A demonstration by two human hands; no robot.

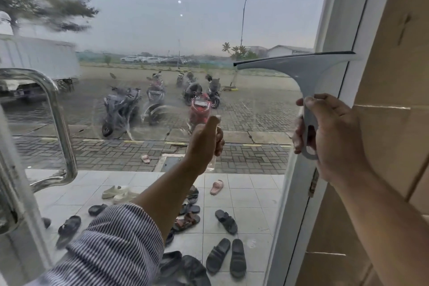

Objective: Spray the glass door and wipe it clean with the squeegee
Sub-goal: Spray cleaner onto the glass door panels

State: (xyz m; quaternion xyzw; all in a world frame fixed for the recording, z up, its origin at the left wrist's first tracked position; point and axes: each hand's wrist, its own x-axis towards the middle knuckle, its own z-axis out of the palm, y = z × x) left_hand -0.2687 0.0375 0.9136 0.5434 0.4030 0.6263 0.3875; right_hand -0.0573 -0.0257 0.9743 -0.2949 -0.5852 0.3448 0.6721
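Squeegee (299, 69) is resting its blade high on the wet door (162, 30), beside the frame, likely for a downward pull. Right hand (336, 137) is gripping its handle. Left hand (205, 141) is gripping the bottle (212, 162), probably keeping spray ready.

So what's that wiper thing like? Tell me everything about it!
The squeegee is pale grey plastic, shaped like a T. A thin dark rubber blade runs along its wide top edge. It stands upright, handle down, with a slot in the handle's lower end. The right grip curls round the handle. It is at the right side of the glass door, its blade end reaching the white frame. Whether it touches the glass is unclear.
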